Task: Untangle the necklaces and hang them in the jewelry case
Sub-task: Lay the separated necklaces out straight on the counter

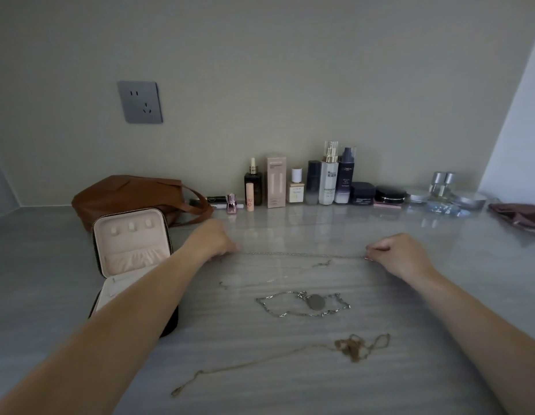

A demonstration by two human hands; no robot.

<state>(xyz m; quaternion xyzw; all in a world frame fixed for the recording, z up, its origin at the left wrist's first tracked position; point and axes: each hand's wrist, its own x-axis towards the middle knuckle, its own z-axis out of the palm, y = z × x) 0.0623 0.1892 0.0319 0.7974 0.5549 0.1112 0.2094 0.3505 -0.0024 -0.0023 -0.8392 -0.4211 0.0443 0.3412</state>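
text: L'OREAL | on: dark purple bottle (345,178), 1 o'clock | text: H | on: white pump bottle (329,182), its 9 o'clock | rest: unreadable

Metal chains are lying on a glossy, stone-look tabletop (290,390).
The thin silver chain (302,254) is glinting like polished metal; the chunky link necklace (267,307) is carrying a duller, brushed-looking disc (316,302); the gold chain (348,348) is shining softly. The jewelry case (131,235) is showing matt, velvety pink lining; the bag (125,193) is looking like smooth brown leather.
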